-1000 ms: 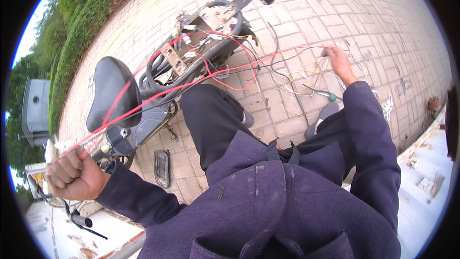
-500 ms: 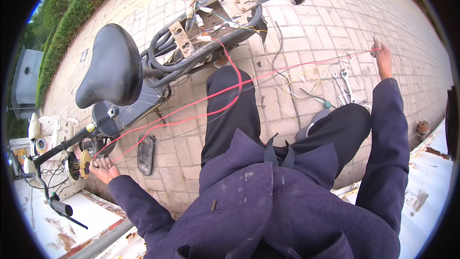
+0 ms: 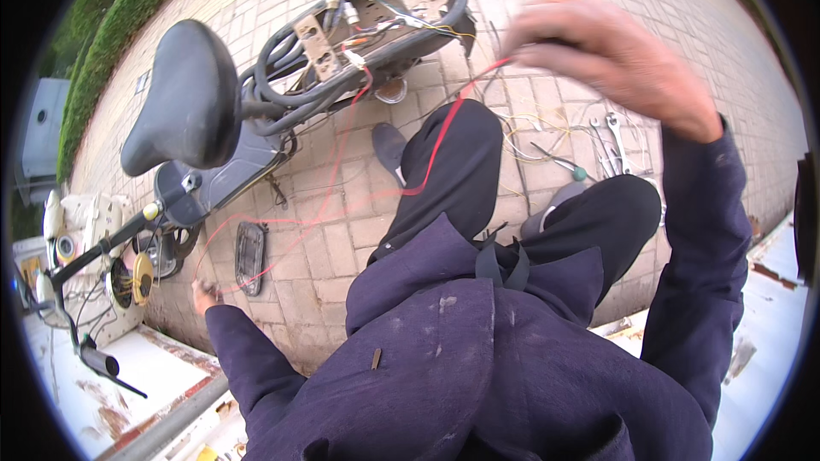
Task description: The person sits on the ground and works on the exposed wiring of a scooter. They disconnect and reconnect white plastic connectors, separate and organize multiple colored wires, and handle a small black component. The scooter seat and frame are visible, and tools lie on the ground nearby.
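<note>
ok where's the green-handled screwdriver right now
In the head view, the green-handled screwdriver lies on the paving right of centre, left of the wrenches and below the right hand.

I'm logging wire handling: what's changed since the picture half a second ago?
The right hand has swung left and up toward the camera, the red wire at its fingers; that wire, stretched before, is now slack. The left hand stays low at left; wrenches and green-handled screwdriver stayed put.
</note>
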`<state>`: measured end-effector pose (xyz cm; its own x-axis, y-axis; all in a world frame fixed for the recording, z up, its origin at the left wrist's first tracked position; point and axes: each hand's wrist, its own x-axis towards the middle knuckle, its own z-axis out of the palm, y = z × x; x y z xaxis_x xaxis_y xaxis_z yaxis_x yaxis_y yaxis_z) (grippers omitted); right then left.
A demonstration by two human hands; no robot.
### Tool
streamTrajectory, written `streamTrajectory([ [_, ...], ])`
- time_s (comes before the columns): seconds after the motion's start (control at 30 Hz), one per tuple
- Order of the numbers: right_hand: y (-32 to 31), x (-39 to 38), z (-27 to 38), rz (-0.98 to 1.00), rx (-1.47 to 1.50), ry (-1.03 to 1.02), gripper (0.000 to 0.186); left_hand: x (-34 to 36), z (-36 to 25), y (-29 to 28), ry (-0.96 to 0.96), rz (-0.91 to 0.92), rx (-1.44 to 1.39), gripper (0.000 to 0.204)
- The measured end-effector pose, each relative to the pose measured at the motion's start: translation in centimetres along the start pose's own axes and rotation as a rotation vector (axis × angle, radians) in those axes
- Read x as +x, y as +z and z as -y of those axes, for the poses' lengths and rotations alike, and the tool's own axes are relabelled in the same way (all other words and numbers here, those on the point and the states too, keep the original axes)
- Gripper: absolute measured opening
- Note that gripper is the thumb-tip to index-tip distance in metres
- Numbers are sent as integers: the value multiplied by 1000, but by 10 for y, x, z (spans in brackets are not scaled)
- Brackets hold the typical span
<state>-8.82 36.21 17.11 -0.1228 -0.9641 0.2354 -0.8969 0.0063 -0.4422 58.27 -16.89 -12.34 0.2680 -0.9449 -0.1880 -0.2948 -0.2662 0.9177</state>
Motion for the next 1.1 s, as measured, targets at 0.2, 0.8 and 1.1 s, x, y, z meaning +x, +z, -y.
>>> streamTrajectory([
  [0.2, 150, 108, 81, -191, -201, -575, 5, -185, -70, 97, 529, 514, 133, 69],
  [0.8, 217, 96, 72, 31, 64, -417, 8, -147, 82, -19, -491, 190, -214, 50],
  [1.1, 158, -11, -126, -245, 216, 775, 22, -198, 273, -78, -1048, 83, -64, 65],
])
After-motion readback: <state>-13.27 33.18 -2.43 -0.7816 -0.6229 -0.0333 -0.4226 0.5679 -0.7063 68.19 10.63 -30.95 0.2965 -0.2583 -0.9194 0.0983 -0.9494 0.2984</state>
